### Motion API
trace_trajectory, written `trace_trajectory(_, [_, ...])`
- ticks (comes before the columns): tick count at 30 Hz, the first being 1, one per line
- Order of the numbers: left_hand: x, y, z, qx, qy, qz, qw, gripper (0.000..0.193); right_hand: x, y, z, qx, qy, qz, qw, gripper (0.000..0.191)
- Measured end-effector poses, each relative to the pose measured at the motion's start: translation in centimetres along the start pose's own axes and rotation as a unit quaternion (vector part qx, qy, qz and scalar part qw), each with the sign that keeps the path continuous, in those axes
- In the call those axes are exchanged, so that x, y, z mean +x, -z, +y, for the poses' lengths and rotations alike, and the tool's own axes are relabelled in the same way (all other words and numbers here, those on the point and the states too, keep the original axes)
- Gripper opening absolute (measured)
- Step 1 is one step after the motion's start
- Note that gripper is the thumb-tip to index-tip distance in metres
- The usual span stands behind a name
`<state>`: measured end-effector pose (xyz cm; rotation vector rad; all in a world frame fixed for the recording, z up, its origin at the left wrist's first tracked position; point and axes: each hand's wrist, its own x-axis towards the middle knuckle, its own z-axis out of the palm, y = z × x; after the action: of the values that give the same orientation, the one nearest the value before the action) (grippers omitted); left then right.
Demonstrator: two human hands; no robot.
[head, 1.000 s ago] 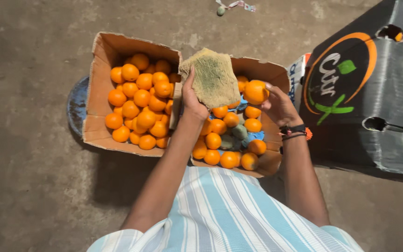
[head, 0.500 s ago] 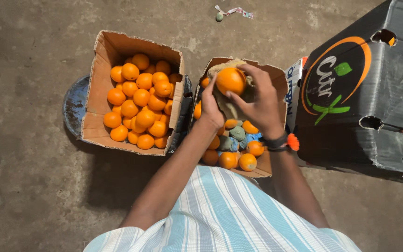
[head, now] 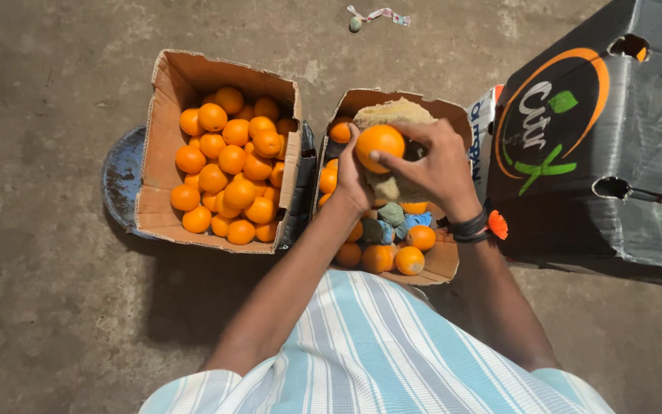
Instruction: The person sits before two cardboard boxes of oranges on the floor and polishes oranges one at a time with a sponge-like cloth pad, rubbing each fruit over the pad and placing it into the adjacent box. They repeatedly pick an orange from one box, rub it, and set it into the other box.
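Right hand [head: 440, 165] gripping an orange [head: 379, 146] against a tan cloth [head: 392, 115]. Left hand [head: 352, 180] closed on that cloth, above the right cardboard box [head: 444, 261].

The floor [head: 55, 322] is bare concrete, grey-brown, mottled with pale scuffs and darker stains. Light falls evenly from above, and soft shadows spread over the concrete towards the lower edge of the view. A round blue basin [head: 120, 184] sits on the floor at the left, mostly hidden. At the right edge a large black carton [head: 614, 153] with oval holes lies tilted. Near the top edge lie a small scrap of ribbon [head: 381, 14] and a greenish pebble-like lump [head: 355, 24].
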<state>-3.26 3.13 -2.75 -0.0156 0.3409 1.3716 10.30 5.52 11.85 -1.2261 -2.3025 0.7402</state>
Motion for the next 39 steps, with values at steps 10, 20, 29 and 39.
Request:
trace_trajectory(10, [0.8, -0.3, -1.1, -0.033, -0.019, -0.009, 0.999, 0.057, -0.6, -1.2, -1.1, -0.007, 0.102, 0.052, 0.993, 0.065])
trace_trajectory(20, [0.3, -0.8, -1.1, -0.062, 0.000, -0.050, 0.997, 0.057, -1.4, -0.1, -1.9, -0.047, 0.155, 0.105, 0.981, 0.069])
trace_trajectory(29, [0.1, 0.3, -0.2, -0.029, 0.037, -0.080, 0.996, 0.055, -1.1, 0.8, -2.3, 0.041, 0.047, -0.018, 0.998, 0.073])
trace_trajectory(39, [1.0, 0.1, 0.2, -0.026, 0.010, -0.043, 0.999, 0.048, -0.9, -0.2, -2.2, -0.021, 0.099, 0.083, 0.991, 0.067])
